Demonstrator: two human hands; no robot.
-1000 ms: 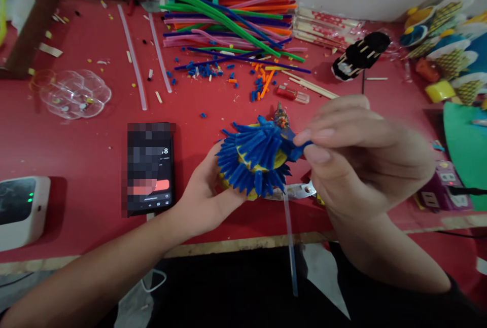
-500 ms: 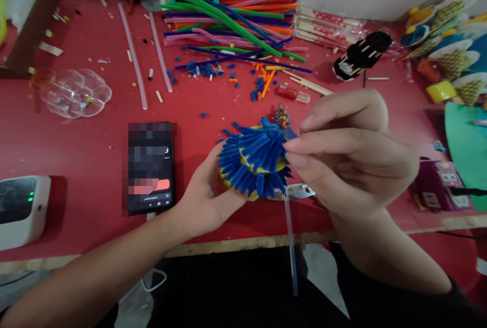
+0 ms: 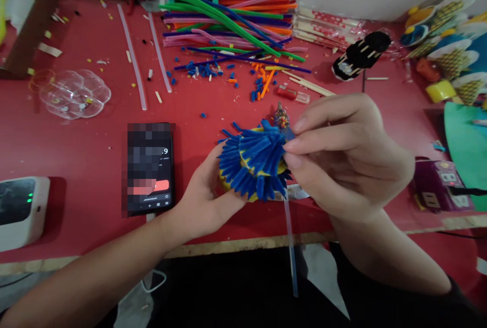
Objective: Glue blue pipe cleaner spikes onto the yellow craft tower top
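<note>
brought closer since a second ago, the right grip (image 3: 350,158) is pinched on the right edge of the blue spiky ball (image 3: 253,163), which is cupped from lower left by the left grip (image 3: 203,198) above the red worktop (image 3: 95,145).

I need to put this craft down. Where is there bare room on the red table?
Bare: the red table between the clear petal tray, the phone and the white device, and the strip between phone and the blue-spiked craft in the left hand. Crowded: far middle with pipe cleaners and cut bits; right edge with painted pieces.
</note>
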